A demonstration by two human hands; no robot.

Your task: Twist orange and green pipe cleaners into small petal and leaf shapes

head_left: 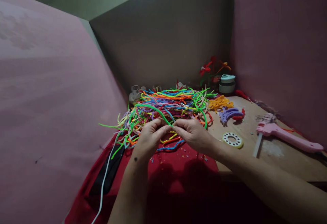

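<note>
My left hand (152, 133) and my right hand (191, 134) meet fingertip to fingertip in front of a pile of pipe cleaners. Both are closed in a pinch on a bright green pipe cleaner (156, 109). One length of it arches up and left from the fingers over the pile; the part between my fingertips is mostly hidden. Right behind my hands lies the heap of loose pipe cleaners (176, 98), in green, orange, blue, purple, pink and other colours. A few stray blue and red ones show just beneath my hands on the red cloth (176, 169).
On the brown board (245, 162) at right lie a pink glue gun (288, 137), a ring with holes (232, 140), and orange (221, 103), purple (229, 115) and red (238, 116) bent pieces. Behind are a mint container (227, 83) and red flowers (205, 69). A white cable (104, 179) crosses a black flat object (108, 171).
</note>
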